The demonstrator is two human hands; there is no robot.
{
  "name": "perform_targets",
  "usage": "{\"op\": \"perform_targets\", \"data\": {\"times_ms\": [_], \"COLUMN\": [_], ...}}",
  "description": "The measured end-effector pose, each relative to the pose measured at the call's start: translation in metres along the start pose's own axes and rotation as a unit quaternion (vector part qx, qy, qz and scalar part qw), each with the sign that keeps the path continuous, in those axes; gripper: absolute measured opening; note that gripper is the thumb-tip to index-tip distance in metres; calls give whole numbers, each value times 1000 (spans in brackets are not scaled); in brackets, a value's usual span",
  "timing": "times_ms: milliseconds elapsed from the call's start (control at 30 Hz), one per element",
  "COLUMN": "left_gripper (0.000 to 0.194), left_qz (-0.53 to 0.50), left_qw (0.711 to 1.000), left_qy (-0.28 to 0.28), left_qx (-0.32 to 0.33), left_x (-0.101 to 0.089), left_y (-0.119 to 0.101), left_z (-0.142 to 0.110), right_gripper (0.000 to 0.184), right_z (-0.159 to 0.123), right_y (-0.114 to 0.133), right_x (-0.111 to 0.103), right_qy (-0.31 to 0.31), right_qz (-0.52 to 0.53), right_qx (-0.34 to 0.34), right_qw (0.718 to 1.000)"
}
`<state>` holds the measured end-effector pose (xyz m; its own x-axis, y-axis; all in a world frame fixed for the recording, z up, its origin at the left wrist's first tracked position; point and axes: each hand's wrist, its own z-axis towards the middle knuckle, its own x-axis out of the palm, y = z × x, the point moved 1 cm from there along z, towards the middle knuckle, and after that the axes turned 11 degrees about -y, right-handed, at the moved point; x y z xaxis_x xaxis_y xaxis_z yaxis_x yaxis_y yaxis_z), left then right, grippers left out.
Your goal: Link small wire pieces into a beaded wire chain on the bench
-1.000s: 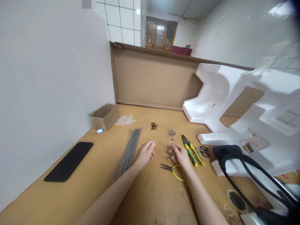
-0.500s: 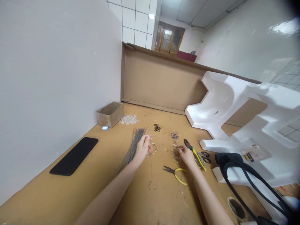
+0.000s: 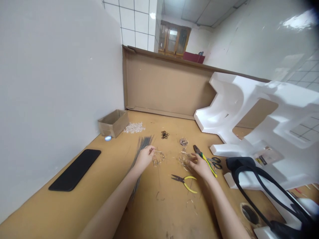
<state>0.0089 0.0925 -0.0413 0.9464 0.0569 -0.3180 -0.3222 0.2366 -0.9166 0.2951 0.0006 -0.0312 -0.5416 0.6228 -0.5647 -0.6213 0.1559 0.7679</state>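
My left hand [image 3: 145, 158] is over the upper part of a bundle of thin grey wires [image 3: 144, 143]. Its fingertips are pinched together beside a small heap of bent wire pieces [image 3: 159, 158]; anything between them is too small to make out. My right hand [image 3: 201, 166] has its thumb and fingers apart, at the edge of a second heap of bent wire [image 3: 183, 159]. Yellow-handled needle-nose pliers [image 3: 185, 181] lie open below it. Green-and-yellow pliers [image 3: 205, 161] and black-handled scissors [image 3: 216, 162] lie just right of it.
Toward the back are a coiled wire cluster [image 3: 183, 142], black rings [image 3: 164, 134], small clear pieces [image 3: 134, 127] and a cardboard box [image 3: 113, 123]. A black phone-like slab [image 3: 74, 170] lies left. White foam packing [image 3: 229, 99] and a black strap-like object [image 3: 240, 164] stand right.
My left hand has drawn slightly left, away from the bent wire heap, showing more of it. The right hand's fingers have spread a little. The whole view has shifted slightly.
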Motion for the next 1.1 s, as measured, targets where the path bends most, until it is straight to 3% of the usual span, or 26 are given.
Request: {"op": "perform_targets", "data": {"times_ms": [133, 267, 400, 500, 733, 933, 1033, 1100], "left_gripper": [11, 3, 7, 9, 17, 29, 29, 28], "left_qz": [94, 153, 169, 152, 24, -145, -203, -228], "left_qw": [994, 982, 976, 979, 996, 972, 953, 944], "left_qy": [27, 52, 74, 81, 84, 149, 171, 184], "left_qx": [54, 98, 114, 111, 13, -110, -143, -155], "left_x": [2, 18, 30, 29, 8, 2, -2, -5], "left_y": [-2, -8, -12, -15, -26, -31, -34, -38], "left_z": [-10, -25, -30, -27, -12, -17, -22, -25], "right_gripper": [42, 42, 41, 41, 37, 32, 30, 30], "right_z": [2, -1, -5, -6, -9, -20, -32, -41], "right_y": [-2, -6, -9, -9, -2, 13, 30, 47], "right_x": [-8, -14, -17, -19, -21, -19, -9, 1], "right_qy": [-35, -80, -104, -121, -130, -106, -40, 40], "right_qz": [22, 65, 115, 152, 212, 244, 256, 224], "right_qx": [-3, -2, 0, 6, 18, 5, 5, -9], "right_qw": [999, 995, 988, 981, 968, 964, 966, 974]}}
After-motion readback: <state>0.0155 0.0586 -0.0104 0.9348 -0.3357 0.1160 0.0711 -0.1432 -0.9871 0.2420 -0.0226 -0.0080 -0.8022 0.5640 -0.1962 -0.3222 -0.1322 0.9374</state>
